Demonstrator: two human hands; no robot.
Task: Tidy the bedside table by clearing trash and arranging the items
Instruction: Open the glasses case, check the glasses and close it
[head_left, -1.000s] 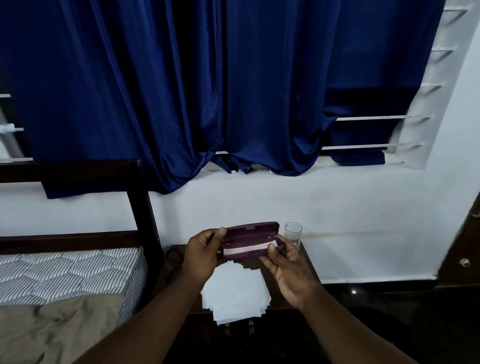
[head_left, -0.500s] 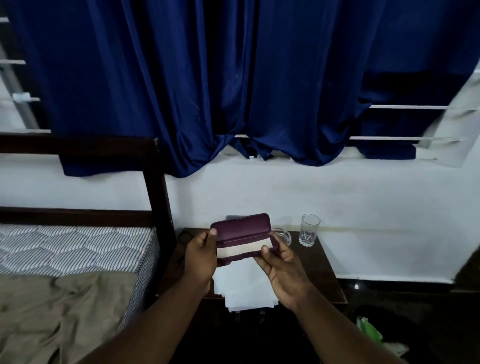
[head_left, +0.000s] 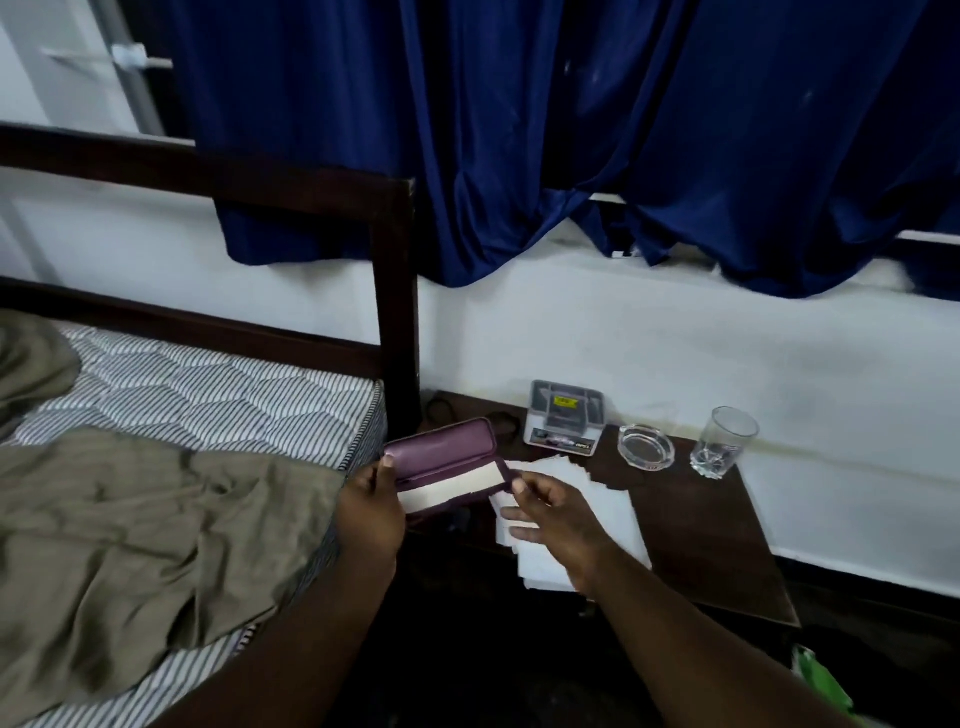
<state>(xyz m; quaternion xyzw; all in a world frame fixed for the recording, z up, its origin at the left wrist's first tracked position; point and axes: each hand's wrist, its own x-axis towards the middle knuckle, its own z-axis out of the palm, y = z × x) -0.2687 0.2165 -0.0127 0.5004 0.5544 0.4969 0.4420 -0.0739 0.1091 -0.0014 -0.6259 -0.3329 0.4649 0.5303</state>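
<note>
Over the bedside table (head_left: 717, 530), at my 12 o'clock, I have the purple case (head_left: 447, 457) clamped in my left hand (head_left: 371, 512), lid ajar, a pale strip showing. My right hand (head_left: 553, 512) sits at its 3 o'clock, fingers loosely spread above the white papers (head_left: 608, 499), gripping nothing. At 1 o'clock stand the ashtray (head_left: 645, 447) and drinking glass (head_left: 723, 441).

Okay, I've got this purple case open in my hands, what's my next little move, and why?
Probably close the purple case and set it on the bedside table. It is open, held by the left hand, while the right hand has let go above the loose white papers.
</note>
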